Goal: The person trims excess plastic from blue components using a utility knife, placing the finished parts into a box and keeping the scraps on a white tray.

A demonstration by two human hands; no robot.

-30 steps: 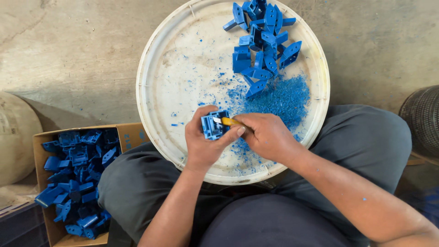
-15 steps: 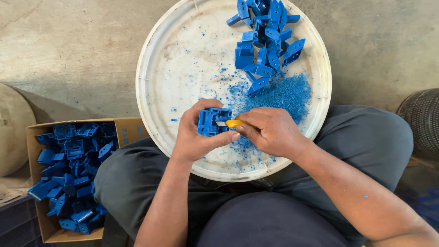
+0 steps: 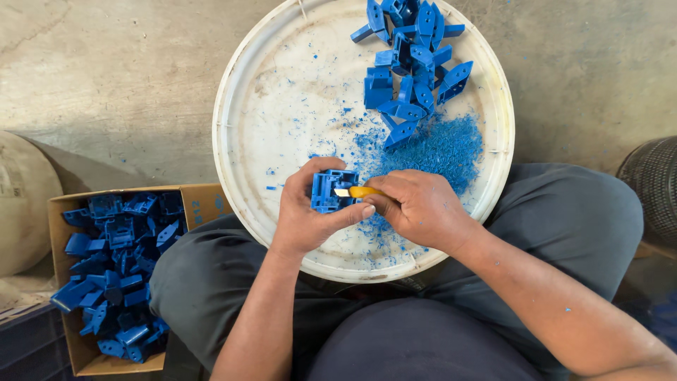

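My left hand (image 3: 308, 215) grips a small blue plastic part (image 3: 331, 190) over the near side of a round white tray (image 3: 282, 92) that rests on my lap. My right hand (image 3: 422, 208) holds a yellow-handled knife (image 3: 358, 192) with its blade against the part's edge. A heap of similar blue plastic parts (image 3: 412, 60) lies at the far right of the tray. Blue shavings (image 3: 441, 148) are piled just below that heap and scattered near my hands.
A cardboard box (image 3: 201, 204) at my left knee holds several more blue parts (image 3: 113, 261). A pale round object (image 3: 21, 204) sits at the far left, a dark ribbed container (image 3: 652, 187) at the right edge. Concrete floor lies beyond the tray.
Both hands stay over the tray's near side. The blue part has turned a little in my left hand, and the knife sits against its edge.
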